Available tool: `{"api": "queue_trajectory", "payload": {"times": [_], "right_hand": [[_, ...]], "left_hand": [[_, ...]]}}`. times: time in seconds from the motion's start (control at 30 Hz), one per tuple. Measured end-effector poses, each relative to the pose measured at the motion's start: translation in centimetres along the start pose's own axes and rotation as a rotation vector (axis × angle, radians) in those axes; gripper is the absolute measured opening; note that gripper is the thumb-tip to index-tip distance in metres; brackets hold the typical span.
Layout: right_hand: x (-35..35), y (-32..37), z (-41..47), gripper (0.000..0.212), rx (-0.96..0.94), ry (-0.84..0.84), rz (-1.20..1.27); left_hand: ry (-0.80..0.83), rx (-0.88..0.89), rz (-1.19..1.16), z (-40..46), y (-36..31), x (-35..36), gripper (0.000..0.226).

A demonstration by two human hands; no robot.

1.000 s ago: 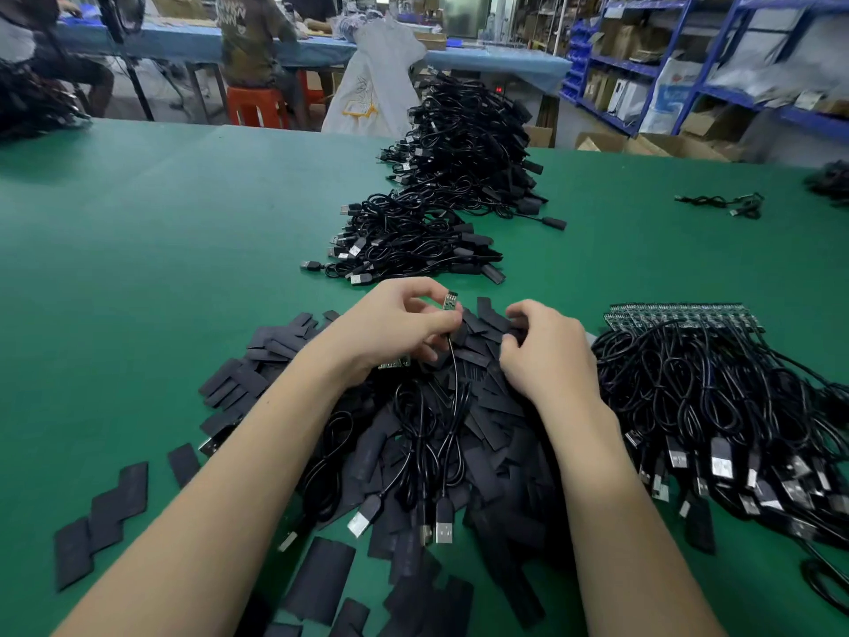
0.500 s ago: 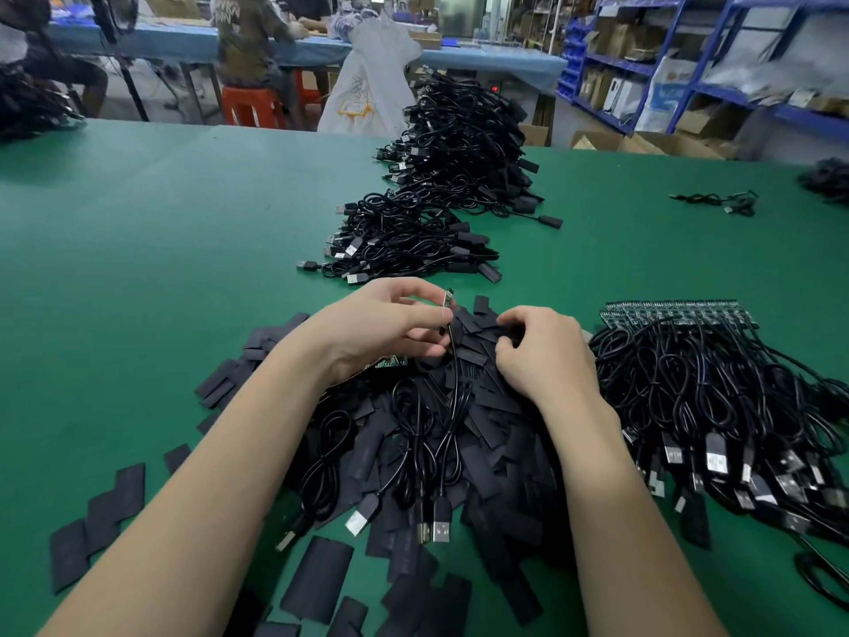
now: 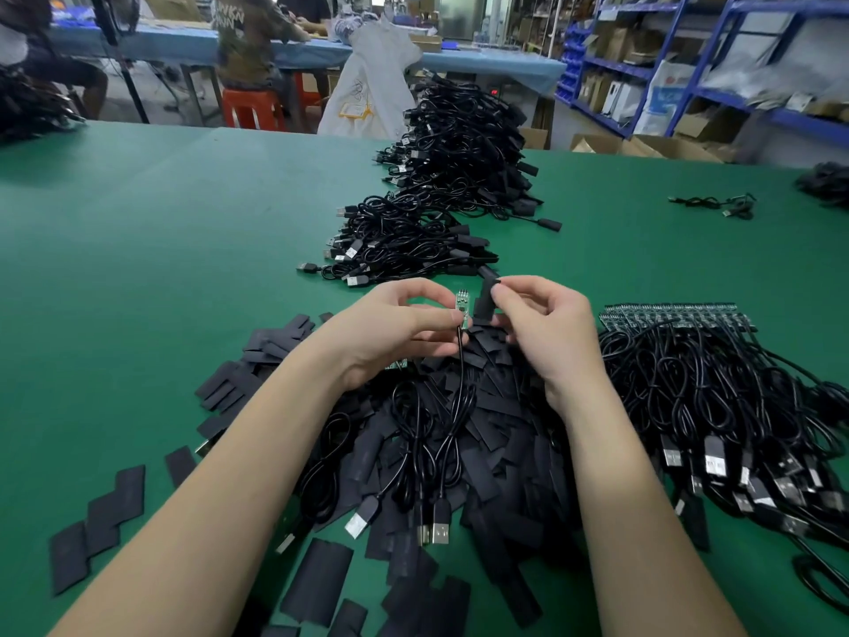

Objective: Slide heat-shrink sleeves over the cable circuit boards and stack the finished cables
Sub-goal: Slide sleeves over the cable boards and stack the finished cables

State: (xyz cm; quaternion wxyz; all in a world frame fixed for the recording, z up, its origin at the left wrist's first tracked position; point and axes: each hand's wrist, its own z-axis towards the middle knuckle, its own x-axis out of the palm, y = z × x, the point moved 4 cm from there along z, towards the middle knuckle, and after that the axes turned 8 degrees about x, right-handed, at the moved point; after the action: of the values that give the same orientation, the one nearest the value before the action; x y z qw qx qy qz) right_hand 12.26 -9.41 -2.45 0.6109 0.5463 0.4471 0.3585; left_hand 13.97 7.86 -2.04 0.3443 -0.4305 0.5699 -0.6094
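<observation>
Sleeve [image 3: 484, 300] is pinched in our right hand [image 3: 542, 328], lifted off the desk [image 3: 161, 268] and just beside the board [image 3: 462, 305], not yet over it. Our left hand [image 3: 390, 328] pinches that bare board at its base, upright, with its cable [image 3: 459, 397] hanging down onto the sleeve pile [image 3: 482, 429] in front of us. Both hands are closed on their parts, fingertips near each other, board and sleeve apart by a small gap.

Progress, as we judge it: a good share is done. The finished stack [image 3: 413, 250] lies beyond our hands toward the far edge, and a taller heap [image 3: 464, 144] sits behind it right at the far edge; sleeved ends show on both. What's left is still plenty: the unsleeved bundle [image 3: 712, 397] at the right has a row of bare boards lined up along its far side, USB plugs pointing to the near edge. A few cables lie on the sleeve pile too; whether those are done we can't tell. Loose sleeves [image 3: 96, 521] are scattered toward the near-left corner, so supply looks fine.

Current cable: picked, sleeve picked, sliding on not yet started. Then it goes to the stack. One stray cable [image 3: 716, 205] lies far right; its status is unclear.
</observation>
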Motion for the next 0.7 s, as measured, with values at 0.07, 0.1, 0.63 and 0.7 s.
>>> {"api": "queue_trajectory", "payload": {"times": [0.07, 0.1, 0.63, 0.7], "right_hand": [[0.6, -0.1, -0.3, 0.005, 0.086, 0.116, 0.146], [0.9, -0.1, -0.4, 0.003, 0.119, 0.167, 0.206], [0.1, 0.0, -1.0, 0.025, 0.271, 0.393, 0.655], [0.0, 0.0, -1.0, 0.019, 0.283, 0.398, 0.723]], "left_hand": [[0.01, 0.005, 0.004, 0.0, 0.0, 0.1, 0.013], [0.015, 0.008, 0.003, 0.0, 0.0, 0.2, 0.014], [0.085, -0.016, -0.126, -0.1, -0.1, 0.5, 0.013], [0.087, -0.021, -0.147, -0.1, -0.1, 0.5, 0.012]]}}
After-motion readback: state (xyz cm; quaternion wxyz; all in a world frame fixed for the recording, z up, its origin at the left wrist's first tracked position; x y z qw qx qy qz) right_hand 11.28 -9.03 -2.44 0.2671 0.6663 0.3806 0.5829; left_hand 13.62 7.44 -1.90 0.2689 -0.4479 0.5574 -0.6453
